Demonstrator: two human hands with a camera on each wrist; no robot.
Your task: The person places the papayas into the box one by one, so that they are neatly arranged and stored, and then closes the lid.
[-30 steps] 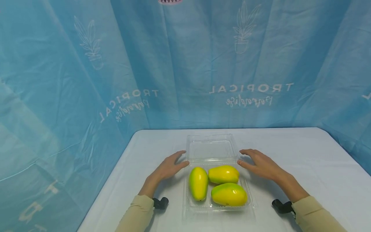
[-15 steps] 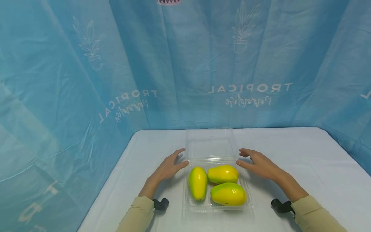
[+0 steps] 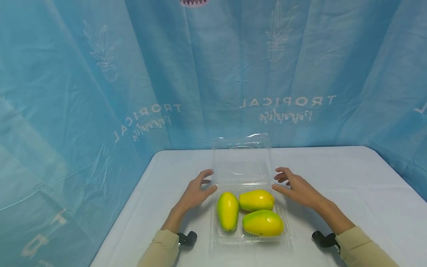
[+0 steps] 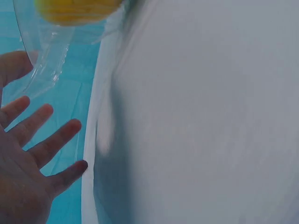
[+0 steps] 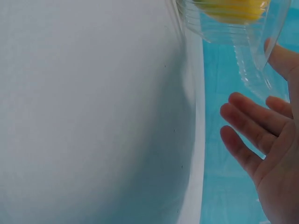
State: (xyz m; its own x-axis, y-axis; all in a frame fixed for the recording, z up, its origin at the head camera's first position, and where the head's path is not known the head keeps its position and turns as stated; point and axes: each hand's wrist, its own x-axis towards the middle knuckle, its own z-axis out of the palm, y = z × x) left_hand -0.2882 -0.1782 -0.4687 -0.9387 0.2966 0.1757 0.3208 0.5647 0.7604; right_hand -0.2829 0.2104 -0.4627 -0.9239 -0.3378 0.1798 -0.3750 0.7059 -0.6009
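A clear plastic clamshell container (image 3: 248, 240) lies on the table, its lid (image 3: 241, 157) raised and leaning up at the far side. In its base sit three glossy yellow-green fruits, mango- or papaya-like: one upright (image 3: 228, 211) at left, two lying sideways (image 3: 257, 200) at right. My left hand (image 3: 196, 192) is at the left end of the hinge, thumb tip against the container edge; in the left wrist view its fingers (image 4: 55, 142) spread out straight. At the hinge's right end, my right hand (image 3: 301, 191) mirrors it, thumb (image 5: 280, 58) at the plastic and other fingers extended.
A white cloth-covered table (image 3: 350, 178) spreads around the container. Blue printed curtains (image 3: 213, 74) hang behind and at the left. Black wrist cameras (image 3: 188, 239) stick out from both sleeves.
The lid has swung upward from lying nearly flat to tilted, its far edge now above the table's back edge. Both hands' fingers have lifted slightly; the fruits stay put.
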